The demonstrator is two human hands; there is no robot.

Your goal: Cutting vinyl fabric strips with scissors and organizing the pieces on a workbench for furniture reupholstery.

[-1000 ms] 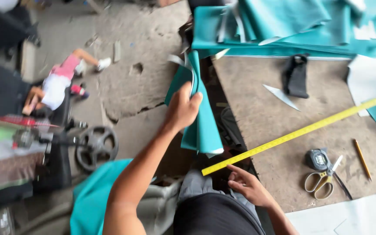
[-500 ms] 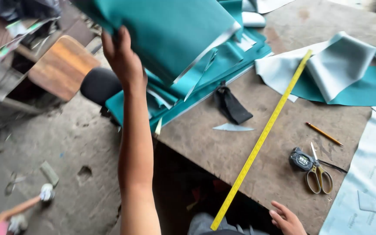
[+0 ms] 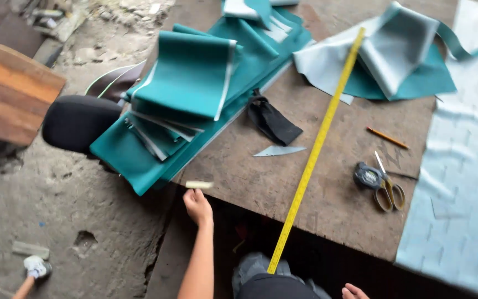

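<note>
My left hand (image 3: 197, 206) is at the near left edge of the wooden table (image 3: 250, 182), its fingers pinched on a small pale scrap (image 3: 199, 184). Just beyond it a pile of folded teal fabric (image 3: 189, 94) hangs over the table's left edge. A long yellow ruler (image 3: 316, 147) lies diagonally across the table, its near end by my lap. Only the fingertips of my right hand (image 3: 355, 290) show at the bottom edge, holding nothing that I can see.
Scissors (image 3: 389, 191), a tape measure (image 3: 367, 176) and a pencil (image 3: 387, 137) lie right of the ruler. A black cloth (image 3: 272, 122) and a grey pointed offcut (image 3: 279, 150) sit mid-table. Pale sheet (image 3: 460, 166) at right; black stool (image 3: 78, 122) and wooden board (image 3: 12, 94) at left.
My left hand has let go of the teal fabric, which now rests on the pile, and has dropped to the table's near edge. The view has tilted down.
</note>
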